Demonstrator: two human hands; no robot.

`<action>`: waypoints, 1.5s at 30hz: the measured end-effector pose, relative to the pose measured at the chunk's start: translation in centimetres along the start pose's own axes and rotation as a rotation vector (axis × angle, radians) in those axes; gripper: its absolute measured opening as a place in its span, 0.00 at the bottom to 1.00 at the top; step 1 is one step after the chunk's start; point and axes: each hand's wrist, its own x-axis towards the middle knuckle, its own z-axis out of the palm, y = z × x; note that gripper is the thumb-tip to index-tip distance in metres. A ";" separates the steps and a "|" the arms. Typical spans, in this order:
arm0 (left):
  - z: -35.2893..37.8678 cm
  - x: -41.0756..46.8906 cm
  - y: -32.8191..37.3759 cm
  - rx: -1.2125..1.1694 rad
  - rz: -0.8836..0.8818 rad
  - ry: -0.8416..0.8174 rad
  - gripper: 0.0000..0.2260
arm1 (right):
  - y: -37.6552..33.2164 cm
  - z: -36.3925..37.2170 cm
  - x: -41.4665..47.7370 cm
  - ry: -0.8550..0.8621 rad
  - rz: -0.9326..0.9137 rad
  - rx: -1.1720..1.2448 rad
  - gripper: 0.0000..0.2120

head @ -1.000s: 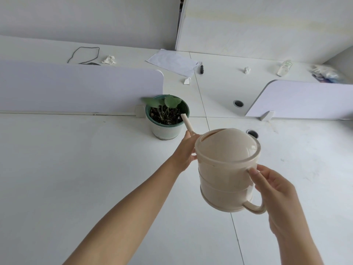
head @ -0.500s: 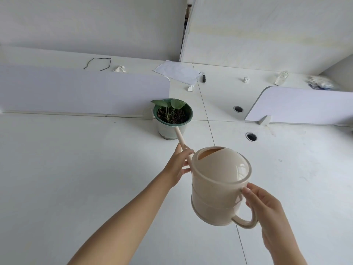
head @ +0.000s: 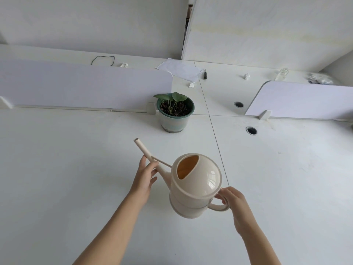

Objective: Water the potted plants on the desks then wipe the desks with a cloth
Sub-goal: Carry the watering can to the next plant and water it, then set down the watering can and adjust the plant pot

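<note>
Plant (head: 175, 104) sits apart from the watering can (head: 194, 186) (held above the desk (head: 66, 159)): right hand (head: 236, 202) grips its handle, left hand (head: 146, 177) pinches its spout.

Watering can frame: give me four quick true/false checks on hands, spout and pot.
1. The right hand grips the handle of the watering can. True.
2. The left hand is flat on the desk. False: it holds the spout.
3. The spout tip is over the potted plant. False: it is short of the pot, pointing up.
4. The pot stands beside the divider panel. True.
</note>
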 end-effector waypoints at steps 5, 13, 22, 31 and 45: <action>-3.0 -1.5 -0.2 0.031 0.025 0.086 0.18 | -0.3 1.6 -0.4 -0.084 0.009 -0.065 0.07; -7.4 -3.9 -0.8 -0.047 0.026 0.222 0.11 | 0.8 4.1 0.0 -0.215 0.021 -0.126 0.14; -10.5 -6.1 -0.5 -0.082 0.039 0.374 0.10 | 1.5 6.8 0.0 -0.351 0.020 -0.165 0.12; -10.3 -6.7 -0.3 -0.018 0.028 0.375 0.20 | 1.6 7.1 0.6 -0.390 0.007 -0.123 0.09; -6.7 -5.5 4.2 0.456 0.204 0.397 0.13 | -4.3 5.2 9.4 -0.114 -0.169 -0.147 0.09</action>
